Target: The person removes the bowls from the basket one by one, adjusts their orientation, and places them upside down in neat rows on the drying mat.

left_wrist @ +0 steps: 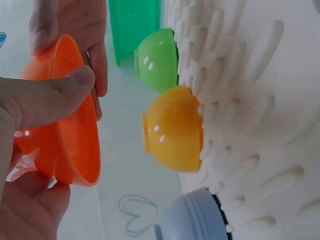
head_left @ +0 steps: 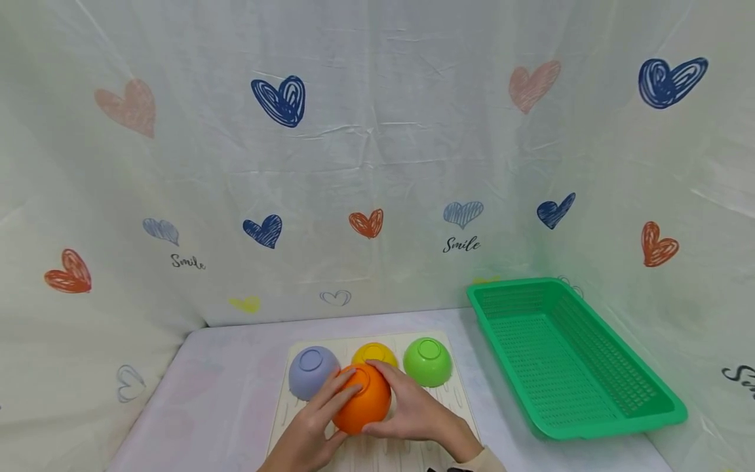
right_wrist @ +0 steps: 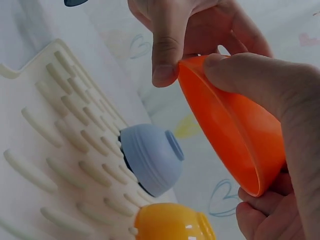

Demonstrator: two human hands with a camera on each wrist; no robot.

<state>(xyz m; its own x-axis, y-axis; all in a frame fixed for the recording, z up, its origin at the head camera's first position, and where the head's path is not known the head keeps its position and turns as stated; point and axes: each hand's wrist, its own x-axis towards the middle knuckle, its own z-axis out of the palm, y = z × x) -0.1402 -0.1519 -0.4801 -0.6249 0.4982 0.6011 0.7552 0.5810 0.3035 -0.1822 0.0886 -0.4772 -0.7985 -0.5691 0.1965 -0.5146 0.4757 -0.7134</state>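
Both hands grip an orange bowl point(head_left: 368, 406) upside down above a cream drying mat with raised ridges point(head_left: 377, 453). My left hand point(head_left: 314, 426) holds its left side, with the thumb near the rim in the left wrist view. On the opposite side my right hand point(head_left: 415, 408) has its thumb at the rim and its fingers around the outside. Behind the orange bowl, a purple-blue bowl point(head_left: 309, 375), a yellow bowl point(head_left: 375, 353) and a green bowl point(head_left: 427, 362) sit face down on the mat. The orange bowl partly hides the yellow one in the head view.
A green plastic basket point(head_left: 566, 367) with mesh sides stands at the right of the table point(head_left: 218, 393). A white curtain point(head_left: 366, 157) printed with hearts and the word Smile hangs behind and at both sides.
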